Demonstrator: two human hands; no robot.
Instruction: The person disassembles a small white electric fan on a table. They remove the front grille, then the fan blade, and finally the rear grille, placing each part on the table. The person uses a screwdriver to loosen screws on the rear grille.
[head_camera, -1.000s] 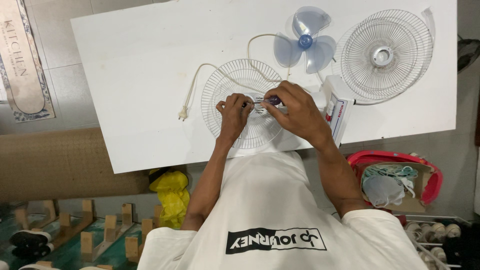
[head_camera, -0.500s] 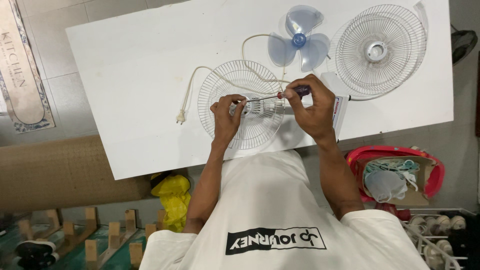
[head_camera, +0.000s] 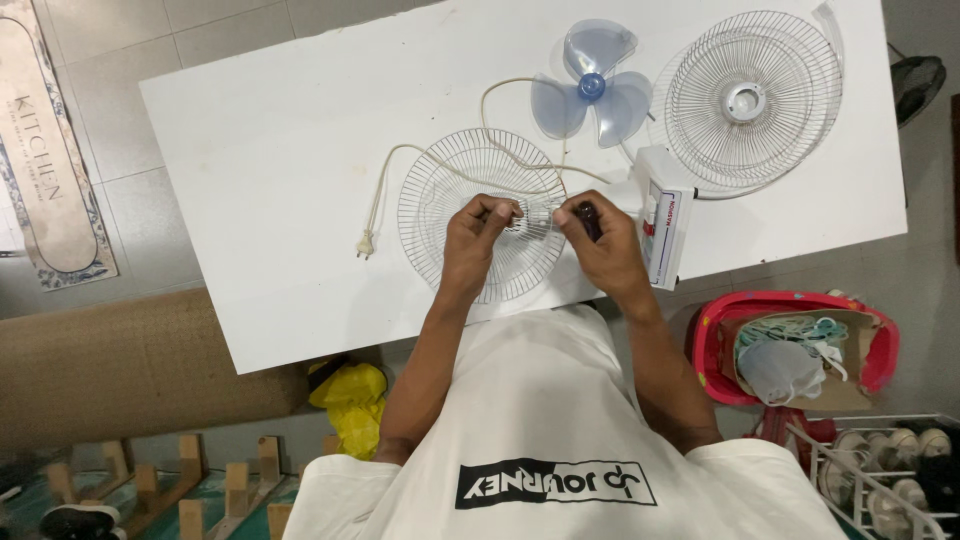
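Observation:
A round white wire fan grille (head_camera: 440, 200) lies flat on the white table (head_camera: 260, 180). My left hand (head_camera: 472, 238) rests on it and pinches a small part at the grille's centre (head_camera: 535, 218). My right hand (head_camera: 605, 250) is closed around a dark-handled screwdriver (head_camera: 588, 218) whose tip points left toward that centre. A white power cord (head_camera: 400, 160) loops over the grille and ends in a plug (head_camera: 367, 243) to the left.
A pale blue three-blade fan propeller (head_camera: 592, 88) lies behind the grille. A second wire grille (head_camera: 750, 100) sits at the far right, with the white fan base (head_camera: 668, 228) beside my right hand. On the floor are a red basket (head_camera: 800, 345), a yellow bag (head_camera: 350, 400) and a mat (head_camera: 45, 160).
My right hand drew out to the right with the screwdriver, then came back toward the grille's centre. My left hand stayed on the centre.

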